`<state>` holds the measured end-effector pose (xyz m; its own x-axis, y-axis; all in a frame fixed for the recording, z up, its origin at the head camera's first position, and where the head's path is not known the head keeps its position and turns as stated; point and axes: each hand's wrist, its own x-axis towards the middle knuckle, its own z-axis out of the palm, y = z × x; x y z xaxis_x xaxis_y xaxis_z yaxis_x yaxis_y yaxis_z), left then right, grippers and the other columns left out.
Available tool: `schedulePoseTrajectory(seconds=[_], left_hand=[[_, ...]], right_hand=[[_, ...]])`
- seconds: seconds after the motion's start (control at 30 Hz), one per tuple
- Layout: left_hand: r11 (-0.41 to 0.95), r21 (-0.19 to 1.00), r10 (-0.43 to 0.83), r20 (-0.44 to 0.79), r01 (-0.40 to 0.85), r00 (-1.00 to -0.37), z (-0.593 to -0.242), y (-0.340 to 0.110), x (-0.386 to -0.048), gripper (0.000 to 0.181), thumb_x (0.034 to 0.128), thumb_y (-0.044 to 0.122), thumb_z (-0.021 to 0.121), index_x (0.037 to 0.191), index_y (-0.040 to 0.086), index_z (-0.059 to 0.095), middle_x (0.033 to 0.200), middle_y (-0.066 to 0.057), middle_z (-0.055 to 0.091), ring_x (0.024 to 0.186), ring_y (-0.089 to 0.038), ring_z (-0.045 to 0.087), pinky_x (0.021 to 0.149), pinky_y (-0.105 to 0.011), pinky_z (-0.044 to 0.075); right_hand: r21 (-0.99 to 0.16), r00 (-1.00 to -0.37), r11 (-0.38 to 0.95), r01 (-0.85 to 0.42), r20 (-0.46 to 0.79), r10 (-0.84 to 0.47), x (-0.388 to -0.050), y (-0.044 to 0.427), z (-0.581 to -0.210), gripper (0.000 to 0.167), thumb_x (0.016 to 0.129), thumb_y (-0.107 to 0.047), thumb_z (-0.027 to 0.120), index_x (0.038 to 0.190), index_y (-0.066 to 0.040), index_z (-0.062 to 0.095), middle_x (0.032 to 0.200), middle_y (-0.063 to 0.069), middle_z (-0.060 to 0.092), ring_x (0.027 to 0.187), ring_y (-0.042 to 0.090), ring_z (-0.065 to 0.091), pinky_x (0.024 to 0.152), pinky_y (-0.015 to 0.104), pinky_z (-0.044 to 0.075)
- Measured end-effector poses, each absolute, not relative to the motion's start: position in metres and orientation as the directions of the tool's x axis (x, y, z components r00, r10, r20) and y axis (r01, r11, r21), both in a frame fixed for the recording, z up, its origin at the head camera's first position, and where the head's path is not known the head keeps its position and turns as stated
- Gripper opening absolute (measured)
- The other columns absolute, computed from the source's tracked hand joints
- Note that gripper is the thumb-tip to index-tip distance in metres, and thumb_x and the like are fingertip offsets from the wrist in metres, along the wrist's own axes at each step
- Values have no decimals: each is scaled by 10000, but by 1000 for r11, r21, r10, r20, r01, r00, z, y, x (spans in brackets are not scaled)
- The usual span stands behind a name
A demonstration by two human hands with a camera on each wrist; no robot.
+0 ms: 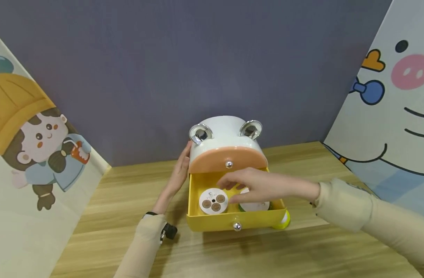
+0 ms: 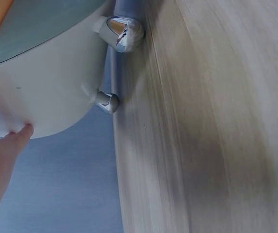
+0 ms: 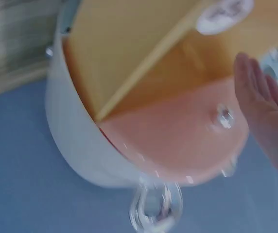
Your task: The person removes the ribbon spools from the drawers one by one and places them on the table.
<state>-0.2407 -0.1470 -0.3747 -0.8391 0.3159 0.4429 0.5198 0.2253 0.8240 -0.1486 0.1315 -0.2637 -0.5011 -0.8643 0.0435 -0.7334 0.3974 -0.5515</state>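
A small white cabinet (image 1: 225,129) with a peach upper drawer front (image 1: 212,160) stands against the back wall. Its lower yellow drawer (image 1: 212,223) is pulled out. Inside lie a round white disc (image 1: 213,195) with brown circles and a second round white piece (image 1: 255,207) with a green edge, partly covered by my right hand. My right hand (image 1: 255,185) hovers over the drawer, fingers loosely bent and holding nothing; the right wrist view is blurred. My left hand (image 1: 177,173) rests against the cabinet's left side, its fingertips touching the white wall (image 2: 56,97) in the left wrist view.
Two shiny silver rings (image 1: 201,133) stick up from the cabinet top. A yellow-green round object (image 1: 284,221) sits by the drawer's right front corner. The wooden tabletop (image 1: 128,200) meets a grey back wall (image 1: 163,77), with cartoon-printed panels (image 1: 403,127) at both sides.
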Motion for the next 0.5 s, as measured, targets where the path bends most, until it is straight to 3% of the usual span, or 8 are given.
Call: schedulePoseTrajectory(seconds=[0.23,0.5], left_hand=[[230,825,313,440,516,-842,-375,-147,-240,518,1081,58,229,1593,62,151,1675,-166,91,1558,-346,71,1262,-544,92],[225,830,314,435,511,-844,-372,-146,-237,519,1080,52,217,1594,64,143,1673,-181,77,1552,-359,88,1256,-545,108]], right_hand=[[-339,-466,468,-816,-92,-880,-166,113,-295,656,873,-182,763,1431,-20,458,1423,90,549,1288,210,548,1105,356,463],[-312,-478,485,-817,-105,-872,-174,101,-316,769,849,-225,795,1481,-42,397,1468,77,505,1280,152,524,1118,317,444]])
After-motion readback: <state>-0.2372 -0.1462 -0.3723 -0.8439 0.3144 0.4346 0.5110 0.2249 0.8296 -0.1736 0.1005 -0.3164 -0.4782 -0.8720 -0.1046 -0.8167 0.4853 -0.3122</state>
